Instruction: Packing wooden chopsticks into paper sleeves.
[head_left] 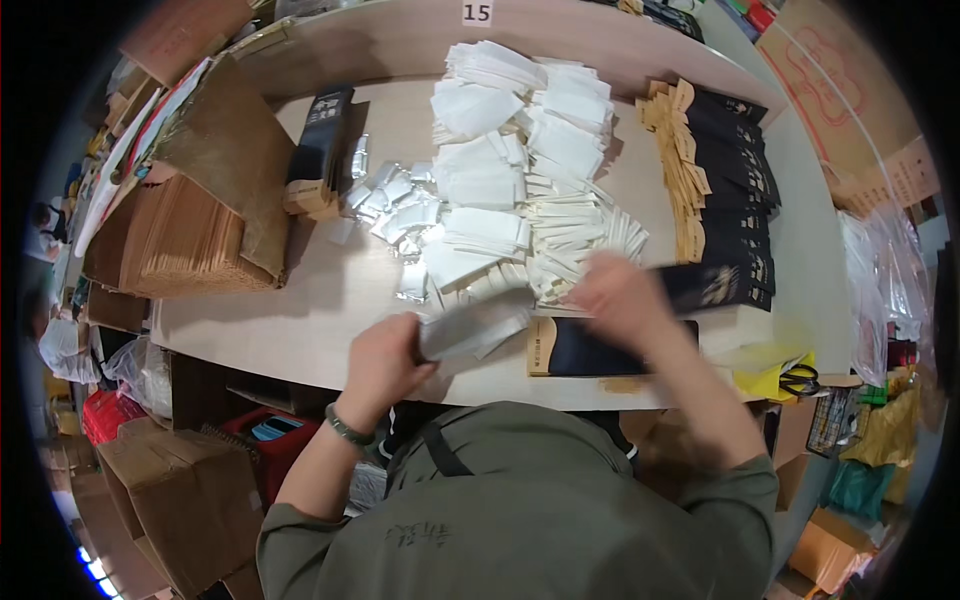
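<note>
My left hand (385, 362) is closed on the end of a silvery-grey flat pouch (474, 328), which is tilted over the front part of the table and slightly blurred. My right hand (622, 300) is smeared by motion beside the lower end of the white sachets (485, 180); whether its fingers hold anything cannot be made out. Under my right wrist lies a black pouch (580, 348) with a tan end. Another black pouch (700, 287) extends to the right of that hand. Small clear-and-silver packets (402, 205) lie loose left of the sachets.
A cardboard box (262, 190) packed with brown sleeves stands at the left. Beside it lies a stack of black pouches (322, 140). Overlapping black-and-tan pouches (715, 180) line the right side. Black-handled scissors (800, 380) hang at the right front edge. A low partition (380, 45) borders the back.
</note>
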